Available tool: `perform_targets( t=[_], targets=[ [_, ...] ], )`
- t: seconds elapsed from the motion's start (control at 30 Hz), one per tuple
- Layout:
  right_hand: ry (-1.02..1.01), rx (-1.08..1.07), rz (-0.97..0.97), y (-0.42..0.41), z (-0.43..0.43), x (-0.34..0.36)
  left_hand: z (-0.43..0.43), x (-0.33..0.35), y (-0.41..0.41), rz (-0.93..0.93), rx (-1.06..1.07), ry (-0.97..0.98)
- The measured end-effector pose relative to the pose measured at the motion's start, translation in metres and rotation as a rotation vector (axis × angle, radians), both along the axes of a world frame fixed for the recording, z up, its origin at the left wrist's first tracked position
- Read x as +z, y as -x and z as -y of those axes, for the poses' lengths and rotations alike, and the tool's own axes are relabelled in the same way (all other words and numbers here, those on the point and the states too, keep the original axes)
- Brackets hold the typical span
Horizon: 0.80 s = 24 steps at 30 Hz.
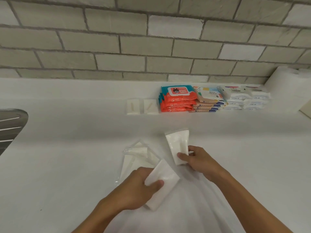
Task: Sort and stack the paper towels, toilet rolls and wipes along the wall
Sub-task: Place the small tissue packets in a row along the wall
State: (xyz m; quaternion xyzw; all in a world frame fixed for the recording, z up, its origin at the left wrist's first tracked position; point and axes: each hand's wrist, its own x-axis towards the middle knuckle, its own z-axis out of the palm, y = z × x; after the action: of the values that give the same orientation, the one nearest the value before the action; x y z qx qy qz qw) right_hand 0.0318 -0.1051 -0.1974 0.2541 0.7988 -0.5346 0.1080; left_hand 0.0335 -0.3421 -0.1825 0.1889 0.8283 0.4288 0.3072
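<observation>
On the white counter (67, 148) my left hand (141, 187) grips a small white tissue pack (161, 177), thumb on top. My right hand (200, 160) pinches a second white tissue pack (177, 145) by its near end. A loose clear wrapper with more white packs (138, 155) lies just left of both hands. Along the wall stand stacks of wipes: orange and teal baby wipes (176, 100), peach and blue packs (208, 100), and white packs (245, 100). Two small white tissue packs (142, 106) lie left of those stacks.
A white paper towel roll (286, 88) stands at the far right against the grey brick wall (151, 44). A metal sink edge (11, 126) shows at the left. A beige object (305, 111) sits at the right edge.
</observation>
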Motion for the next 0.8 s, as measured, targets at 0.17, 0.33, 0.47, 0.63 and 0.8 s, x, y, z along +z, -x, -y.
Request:
perform_targets(
  t=[0.17, 0.33, 0.47, 0.63, 0.8],
  targets=[
    [0.008, -0.151, -0.142, -0.002, 0.002, -0.005, 0.012, 0.007, 0.01, -0.007, 0.189, -0.129],
    [0.146, -0.137, -0.226, 0.0, 0.012, 0.003, 0.021, 0.009, 0.026, -0.048, 0.362, -0.199],
    [0.226, -0.168, -0.268, 0.009, 0.022, 0.006, 0.026, 0.014, 0.035, -0.001, 0.453, -0.271],
    [0.292, -0.228, -0.286, 0.029, 0.031, 0.01, 0.03, 0.016, 0.052, 0.074, 0.535, -0.338],
    [0.249, -0.212, -0.319, 0.064, 0.046, 0.021, 0.031, 0.023, 0.076, 0.196, 0.651, -0.428]
  ],
)
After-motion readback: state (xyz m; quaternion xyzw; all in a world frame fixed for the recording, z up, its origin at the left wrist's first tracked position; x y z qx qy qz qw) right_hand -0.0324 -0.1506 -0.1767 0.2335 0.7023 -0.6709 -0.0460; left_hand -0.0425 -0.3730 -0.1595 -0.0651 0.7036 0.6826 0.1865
